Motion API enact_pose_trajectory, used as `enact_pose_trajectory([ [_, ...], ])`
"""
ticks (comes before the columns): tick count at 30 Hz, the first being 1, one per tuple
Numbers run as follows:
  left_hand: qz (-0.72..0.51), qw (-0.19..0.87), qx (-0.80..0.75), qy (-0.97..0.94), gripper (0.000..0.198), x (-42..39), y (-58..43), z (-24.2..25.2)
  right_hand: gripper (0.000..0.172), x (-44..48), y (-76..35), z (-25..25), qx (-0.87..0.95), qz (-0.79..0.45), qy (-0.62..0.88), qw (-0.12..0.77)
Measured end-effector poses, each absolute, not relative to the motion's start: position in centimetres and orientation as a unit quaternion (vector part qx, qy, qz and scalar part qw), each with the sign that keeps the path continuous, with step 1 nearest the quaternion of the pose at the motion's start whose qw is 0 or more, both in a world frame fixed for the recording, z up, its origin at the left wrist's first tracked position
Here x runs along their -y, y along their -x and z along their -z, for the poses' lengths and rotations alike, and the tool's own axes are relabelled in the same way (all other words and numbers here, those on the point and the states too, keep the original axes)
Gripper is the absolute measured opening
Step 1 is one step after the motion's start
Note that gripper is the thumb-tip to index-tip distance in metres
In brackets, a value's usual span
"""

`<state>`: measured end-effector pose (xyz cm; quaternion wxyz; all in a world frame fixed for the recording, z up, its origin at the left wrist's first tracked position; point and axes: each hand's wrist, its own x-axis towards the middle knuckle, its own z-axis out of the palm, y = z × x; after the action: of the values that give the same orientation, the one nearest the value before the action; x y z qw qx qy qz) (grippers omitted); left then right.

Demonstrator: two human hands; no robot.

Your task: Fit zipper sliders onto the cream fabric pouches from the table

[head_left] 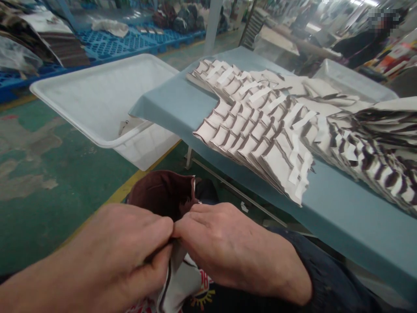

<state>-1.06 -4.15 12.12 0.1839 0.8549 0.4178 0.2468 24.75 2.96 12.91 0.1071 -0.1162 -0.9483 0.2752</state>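
My left hand (130, 243) and my right hand (224, 248) meet low in the middle of the head view, thumbs and fingers pinched on the edge of one cloth piece (156, 191). Its dark brown side shows above my hands as a curved, open fold. Below them hangs a white part with a dark edge. Red lettering and a yellow print show beneath, and I cannot tell whether they belong to the piece or to clothing. My fingertips are partly hidden behind my knuckles.
Overlapping stacks of white, brown-edged cloth pieces (247, 126) lie on a blue-grey table (182, 100). A white plastic tub (97, 91) stands left of it. Blue pallets (130, 41) with goods are behind. A person in dark clothing (361, 45) is at the far right.
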Motion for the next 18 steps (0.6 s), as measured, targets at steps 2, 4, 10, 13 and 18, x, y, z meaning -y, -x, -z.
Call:
enact_pose_trajectory([
  [2,-0.273,0.177,-0.429,-0.843,0.035,5.0,0.7,-11.2,0.013,-3.7,-24.8,-12.0,0.933,-0.315,0.12,0.123],
  [4,-0.298,0.198,-0.444,-0.821,0.038,5.4,0.9,-10.4,0.011,-4.8,-24.9,-10.8,0.914,-0.356,0.125,0.153],
  [10,-0.281,0.246,-0.48,-0.794,0.043,5.0,3.7,-9.6,0.018,-6.6,-25.3,-8.9,0.909,-0.342,0.126,0.201],
  [13,-0.284,0.247,-0.49,-0.787,0.035,4.7,4.5,-10.0,0.021,-5.9,-25.2,-9.3,0.911,-0.322,0.124,0.229],
  [18,-0.304,0.224,-0.472,-0.796,0.038,3.1,3.1,-11.9,0.024,-4.7,-24.8,-10.2,0.924,-0.263,0.123,0.248],
])
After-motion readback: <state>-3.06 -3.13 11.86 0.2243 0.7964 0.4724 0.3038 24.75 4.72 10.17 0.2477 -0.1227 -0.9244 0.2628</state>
